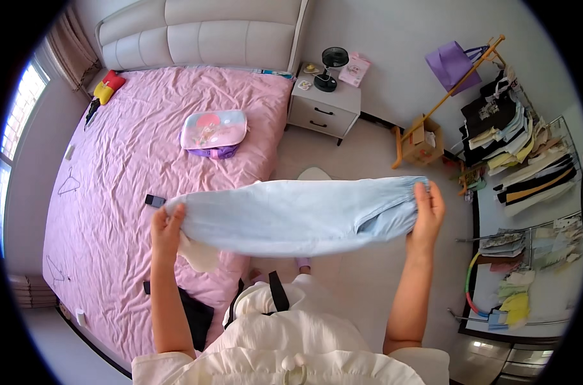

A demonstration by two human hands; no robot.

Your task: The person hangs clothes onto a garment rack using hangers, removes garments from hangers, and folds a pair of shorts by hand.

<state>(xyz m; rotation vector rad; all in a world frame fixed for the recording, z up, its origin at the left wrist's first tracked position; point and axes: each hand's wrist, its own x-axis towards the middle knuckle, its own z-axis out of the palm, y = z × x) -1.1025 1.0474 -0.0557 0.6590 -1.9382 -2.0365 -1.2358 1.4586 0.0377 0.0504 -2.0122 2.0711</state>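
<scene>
A pair of light blue trousers (285, 215) is stretched sideways in front of me, folded lengthwise, above the bed's edge and the floor. My left hand (168, 224) pinches the leg end. At the other end, my right hand (429, 215) grips the gathered elastic waist, close to a pocket opening. Both hands are closed on the cloth. Below my left hand, a pale cream piece (200, 255) shows under the trousers; I cannot tell what it is. A dark garment (195, 316) lies on the bed beside my left forearm.
The bed with a crumpled pink sheet (125, 173) fills the left. On it are a pastel backpack (213, 130), a phone (155, 201) and wire hangers (69, 185). Behind stands a grey nightstand (323, 110) with a fan (333, 67). Clothes racks (529, 147) line the right.
</scene>
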